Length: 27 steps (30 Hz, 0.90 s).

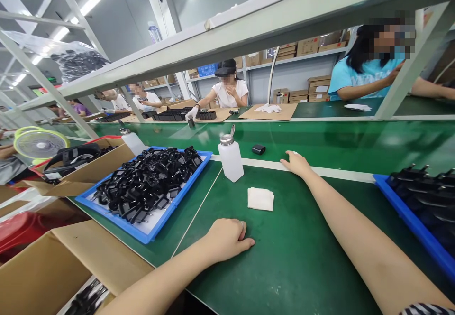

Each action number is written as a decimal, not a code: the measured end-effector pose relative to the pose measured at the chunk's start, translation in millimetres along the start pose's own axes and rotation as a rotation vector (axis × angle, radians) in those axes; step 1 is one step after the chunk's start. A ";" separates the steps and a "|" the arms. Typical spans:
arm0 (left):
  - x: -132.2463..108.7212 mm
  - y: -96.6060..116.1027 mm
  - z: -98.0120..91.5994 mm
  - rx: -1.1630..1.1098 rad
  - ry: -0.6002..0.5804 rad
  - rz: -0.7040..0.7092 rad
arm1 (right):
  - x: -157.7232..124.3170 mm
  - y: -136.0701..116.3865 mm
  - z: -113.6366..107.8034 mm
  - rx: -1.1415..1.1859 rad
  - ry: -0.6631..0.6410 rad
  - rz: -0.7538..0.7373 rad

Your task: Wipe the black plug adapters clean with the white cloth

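My left hand (230,240) rests on the green worktable (284,263), its fingers curled in loosely and the thumb stuck out, with nothing visible in it. Stretched forward to the table's far edge is my right hand (297,164), fingers apart and holding nothing. A small black adapter (259,149) lies on the green belt (320,139), a little left of the right hand. Between the hands sits a folded white cloth (260,199). Behind the cloth, to its left, stands a white plastic bottle (231,161) with a metal top and raised lid.
A blue tray (170,210) heaped with black plugs (149,182) lies left; another blue tray (408,213) holds black adapters at right. Cardboard boxes (71,263) flank the table's left side. A pale metal frame (249,30) crosses above. Co-workers (231,92) sit across the belt.
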<state>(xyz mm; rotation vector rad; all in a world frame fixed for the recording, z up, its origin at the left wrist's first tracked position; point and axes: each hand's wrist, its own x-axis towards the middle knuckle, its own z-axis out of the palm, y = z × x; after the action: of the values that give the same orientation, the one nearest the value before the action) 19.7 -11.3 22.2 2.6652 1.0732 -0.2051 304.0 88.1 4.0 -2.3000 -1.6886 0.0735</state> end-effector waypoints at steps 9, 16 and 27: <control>0.6 -0.7 0.0 -0.011 0.007 0.005 | -0.7 -1.2 -1.4 -0.006 -0.015 0.011; 0.8 -1.9 1.7 -0.028 0.007 -0.004 | 6.5 -3.3 0.7 0.023 0.010 0.062; 0.9 -4.4 5.1 -0.128 0.040 -0.016 | 21.3 -40.7 6.2 0.239 0.216 0.029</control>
<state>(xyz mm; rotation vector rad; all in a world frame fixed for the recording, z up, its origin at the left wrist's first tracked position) 17.1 -9.1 16.3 2.5579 1.0822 -0.0829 271.7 120.5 11.3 -2.0748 -1.4559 0.0299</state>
